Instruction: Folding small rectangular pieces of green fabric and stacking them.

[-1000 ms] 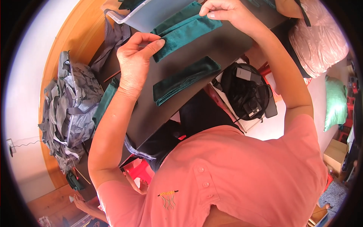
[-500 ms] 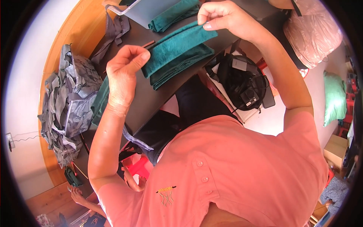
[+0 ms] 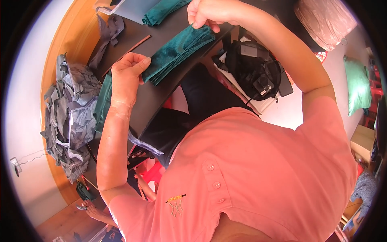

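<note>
I see folded teal cloth [image 3: 177, 54] on dark table [image 3: 155, 101], upper centre of frame. Left hand [image 3: 127, 76] pinches lower-left end, right hand [image 3: 209, 14] pinches upper-right end. I judge cloth soft, light, limp; best hold at both ends. Against half second ago: cloth narrower, folded tighter, hands nearer together.

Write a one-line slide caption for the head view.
Left hand and right hand grip opposite ends of a folded teal cloth on a dark table, grey fabric pile alongside.
</note>
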`<action>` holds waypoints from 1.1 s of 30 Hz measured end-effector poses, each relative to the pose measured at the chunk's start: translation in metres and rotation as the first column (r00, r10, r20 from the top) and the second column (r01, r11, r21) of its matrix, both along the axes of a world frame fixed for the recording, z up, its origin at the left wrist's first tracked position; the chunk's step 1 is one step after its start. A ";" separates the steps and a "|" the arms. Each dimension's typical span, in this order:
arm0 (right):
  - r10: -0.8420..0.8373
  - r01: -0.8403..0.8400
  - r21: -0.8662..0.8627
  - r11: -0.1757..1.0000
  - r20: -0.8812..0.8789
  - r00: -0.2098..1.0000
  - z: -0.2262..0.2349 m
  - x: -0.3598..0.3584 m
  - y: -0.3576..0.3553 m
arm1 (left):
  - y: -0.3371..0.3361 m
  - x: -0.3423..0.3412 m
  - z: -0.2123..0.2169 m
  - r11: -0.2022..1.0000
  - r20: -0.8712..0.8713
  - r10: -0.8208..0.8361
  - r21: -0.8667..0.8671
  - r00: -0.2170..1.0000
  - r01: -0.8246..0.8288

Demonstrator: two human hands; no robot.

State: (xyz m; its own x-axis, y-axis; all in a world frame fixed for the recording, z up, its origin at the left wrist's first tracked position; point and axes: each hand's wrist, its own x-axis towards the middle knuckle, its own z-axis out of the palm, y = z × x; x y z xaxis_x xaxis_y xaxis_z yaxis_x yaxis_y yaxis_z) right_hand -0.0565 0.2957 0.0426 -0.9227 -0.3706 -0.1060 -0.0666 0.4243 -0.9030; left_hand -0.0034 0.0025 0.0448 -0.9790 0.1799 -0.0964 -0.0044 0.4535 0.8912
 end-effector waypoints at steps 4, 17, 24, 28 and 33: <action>0.048 -0.047 0.030 0.998 -0.032 0.998 -0.005 -0.006 0.000 | 0.002 -0.006 -0.006 0.996 0.011 -0.012 -0.091 1.000 0.013; 0.087 0.172 0.442 0.880 -0.508 0.857 -0.020 0.023 -0.008 | -0.002 0.000 -0.026 0.967 -0.221 -0.046 -0.255 0.974 -0.012; -0.070 0.277 0.184 0.943 -0.702 0.708 -0.012 0.050 0.001 | -0.016 0.028 -0.008 0.944 -0.537 -0.041 -0.297 0.842 -0.143; 0.077 0.282 0.193 0.940 -0.924 0.374 -0.012 0.069 -0.004 | -0.003 0.044 -0.011 0.811 -0.697 -0.447 -0.580 0.561 -0.074; 0.340 0.349 0.486 0.801 -0.850 0.403 -0.056 0.069 -0.006 | 0.013 0.051 -0.029 0.660 -0.477 -0.608 -0.748 0.635 0.070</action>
State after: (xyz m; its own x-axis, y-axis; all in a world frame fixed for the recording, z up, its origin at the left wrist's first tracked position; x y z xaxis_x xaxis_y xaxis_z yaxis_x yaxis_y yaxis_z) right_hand 0.0121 0.2893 -0.0137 -0.5909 -0.5587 0.5820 -0.6430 0.7619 0.0786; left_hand 0.0476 0.0155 0.0159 -0.6835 0.6709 0.2876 0.7143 0.6959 0.0743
